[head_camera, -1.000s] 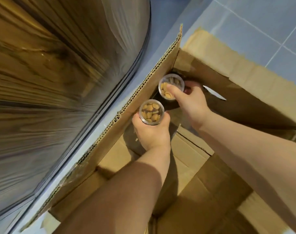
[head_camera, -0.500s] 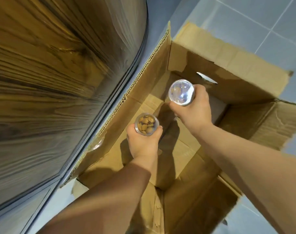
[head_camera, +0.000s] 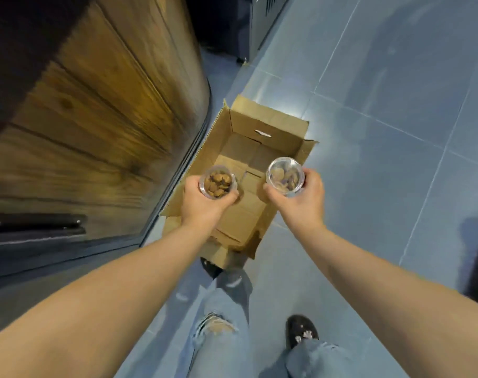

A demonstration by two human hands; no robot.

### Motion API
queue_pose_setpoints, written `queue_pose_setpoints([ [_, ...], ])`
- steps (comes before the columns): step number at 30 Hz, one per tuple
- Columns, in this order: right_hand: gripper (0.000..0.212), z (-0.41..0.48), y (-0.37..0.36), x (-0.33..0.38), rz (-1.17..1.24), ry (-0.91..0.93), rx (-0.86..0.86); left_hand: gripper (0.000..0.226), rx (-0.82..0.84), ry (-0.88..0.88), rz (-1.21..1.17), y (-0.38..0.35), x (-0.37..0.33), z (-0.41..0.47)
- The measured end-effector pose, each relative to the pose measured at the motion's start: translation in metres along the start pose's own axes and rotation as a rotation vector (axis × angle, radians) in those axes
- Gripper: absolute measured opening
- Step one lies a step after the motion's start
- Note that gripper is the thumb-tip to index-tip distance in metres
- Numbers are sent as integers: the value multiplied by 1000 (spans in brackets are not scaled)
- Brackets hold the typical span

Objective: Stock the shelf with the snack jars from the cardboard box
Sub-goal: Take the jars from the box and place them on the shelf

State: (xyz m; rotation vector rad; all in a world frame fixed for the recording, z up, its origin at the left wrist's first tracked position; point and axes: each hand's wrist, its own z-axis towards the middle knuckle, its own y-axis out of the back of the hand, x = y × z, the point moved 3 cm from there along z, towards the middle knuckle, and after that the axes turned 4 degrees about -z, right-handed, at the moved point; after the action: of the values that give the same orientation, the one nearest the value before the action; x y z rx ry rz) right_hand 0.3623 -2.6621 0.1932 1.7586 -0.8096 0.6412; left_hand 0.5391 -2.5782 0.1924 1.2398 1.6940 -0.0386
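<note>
cardboard box beside wooden cabinet

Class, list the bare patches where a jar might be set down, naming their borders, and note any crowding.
Bare: the visible bottom of the cardboard box, between its walls; the tiled floor right of the box. Crowded: the strip between box and wooden unit; the near end, where the left hand grips the left jar and the right hand the right jar.

L jar, R jar: sides inside L hand, R hand.
</note>
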Motion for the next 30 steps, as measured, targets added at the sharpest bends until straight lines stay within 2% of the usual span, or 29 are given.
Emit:
queue_pose_setpoints([
  [6,49,-86,86,30,-30,242,67,53,-189,-109,-25,71,-4,-139],
  [10,52,-155,136,75,-78,501,180,50,-297,-158,-32,121,-12,-233],
  [14,53,-220,164,127,-61,634,268,54,-361,-141,-96,180,-21,-309],
  [19,57,-305,166,192,-128,778,302,55,-491,-171,-121,272,-25,-386],
  [22,57,-358,155,233,-133,868,328,51,-594,-174,-43,341,-28,-422],
  [25,54,-417,142,280,-100,967,331,54,-658,-199,19,414,-27,-452],
  [28,51,-472,122,322,-31,1035,349,66,-708,-269,-24,485,-18,-479],
  [30,53,-504,107,345,10,1055,358,62,-743,-314,-30,530,-12,-494],
])
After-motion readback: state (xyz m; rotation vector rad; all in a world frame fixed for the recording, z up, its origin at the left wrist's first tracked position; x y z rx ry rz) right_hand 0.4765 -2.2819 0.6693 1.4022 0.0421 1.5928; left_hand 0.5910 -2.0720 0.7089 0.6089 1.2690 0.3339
